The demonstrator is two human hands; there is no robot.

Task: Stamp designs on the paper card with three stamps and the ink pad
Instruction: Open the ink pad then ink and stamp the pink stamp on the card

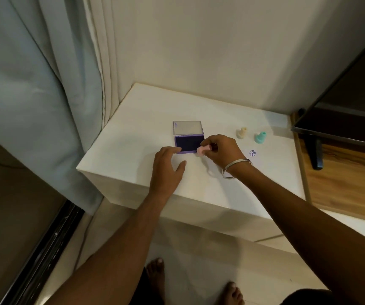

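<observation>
A purple ink pad [187, 143] lies open on the white table [137, 128], its clear lid [187, 127] tilted back. My right hand [218, 148] pinches a pink stamp [203, 150] at the pad's right front corner. Flat on the table, my left hand [167, 166] has its fingertips touching the pad's left front corner. A cream stamp [242, 132] and a teal stamp [260, 137] stand upright to the right. One round purple print [252, 153] shows on the white surface right of my right hand. I cannot make out the paper card's edges against the table.
A dark screen on a black stand [342, 111] sits on a wooden shelf [349, 183] at the right. Curtains [34, 89] hang at the left, and a wall stands behind the table. My bare feet [155, 271] are on the floor below.
</observation>
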